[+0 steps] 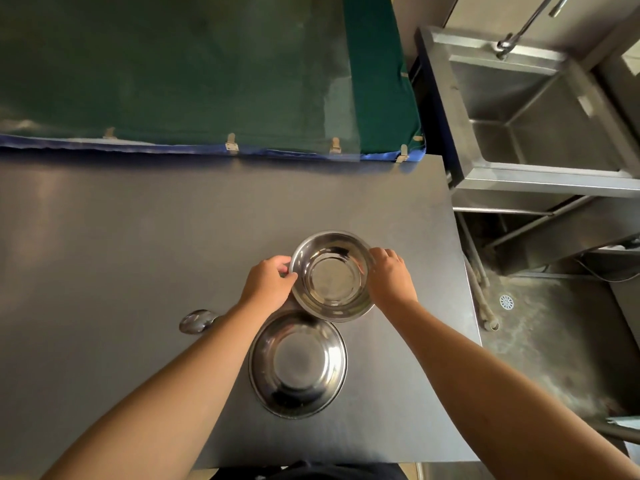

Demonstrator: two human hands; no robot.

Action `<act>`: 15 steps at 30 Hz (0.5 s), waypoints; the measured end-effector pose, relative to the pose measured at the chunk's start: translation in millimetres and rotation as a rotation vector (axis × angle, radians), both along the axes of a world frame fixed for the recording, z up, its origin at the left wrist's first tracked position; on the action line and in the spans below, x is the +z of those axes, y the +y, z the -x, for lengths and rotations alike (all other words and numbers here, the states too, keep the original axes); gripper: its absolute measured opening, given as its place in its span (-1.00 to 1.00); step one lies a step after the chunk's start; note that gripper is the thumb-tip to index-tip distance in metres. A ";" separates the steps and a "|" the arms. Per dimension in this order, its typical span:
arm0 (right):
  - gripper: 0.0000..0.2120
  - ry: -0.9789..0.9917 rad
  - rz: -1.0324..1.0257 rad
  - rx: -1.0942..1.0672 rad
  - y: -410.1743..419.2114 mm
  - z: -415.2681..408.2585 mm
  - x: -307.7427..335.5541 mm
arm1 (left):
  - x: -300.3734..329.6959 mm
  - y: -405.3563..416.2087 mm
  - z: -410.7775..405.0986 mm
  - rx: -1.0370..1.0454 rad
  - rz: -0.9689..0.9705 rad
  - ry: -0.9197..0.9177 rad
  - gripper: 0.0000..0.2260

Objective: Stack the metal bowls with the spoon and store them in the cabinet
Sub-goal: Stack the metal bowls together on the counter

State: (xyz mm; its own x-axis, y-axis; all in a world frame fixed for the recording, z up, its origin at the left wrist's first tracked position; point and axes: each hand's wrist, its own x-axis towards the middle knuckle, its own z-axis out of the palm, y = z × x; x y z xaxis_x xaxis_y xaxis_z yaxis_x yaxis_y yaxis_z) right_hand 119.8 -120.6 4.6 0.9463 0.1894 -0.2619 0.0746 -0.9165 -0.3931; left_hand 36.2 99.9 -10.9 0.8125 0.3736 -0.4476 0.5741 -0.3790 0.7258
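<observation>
Two shiny metal bowls stand on the dark steel counter (104,237). The far bowl (331,276) is gripped at its rim from both sides: my left hand (268,284) on its left edge, my right hand (391,275) on its right edge. Its near edge overlaps the rim of the near bowl (298,363), which lies just in front of me. A metal spoon (195,321) lies to the left of the bowls; my left forearm hides its handle. No cabinet is in view.
A green cloth with a blue hem (207,81) covers the surface beyond the counter. A steel sink (540,109) with a tap stands at the upper right. The counter ends at its right edge (464,271), with wet floor and a drain (506,302) below.
</observation>
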 end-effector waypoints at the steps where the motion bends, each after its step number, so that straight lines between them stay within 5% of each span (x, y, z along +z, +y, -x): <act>1: -0.68 0.013 -0.026 -0.029 -0.9 2.6 1.1 | 2.9 0.7 2.5 -0.004 -0.020 0.005 -0.71; 15: -0.67 0.124 -0.085 -0.121 -18.1 107.8 3.6 | 3.9 0.5 110.6 -0.028 -0.070 0.174 -0.49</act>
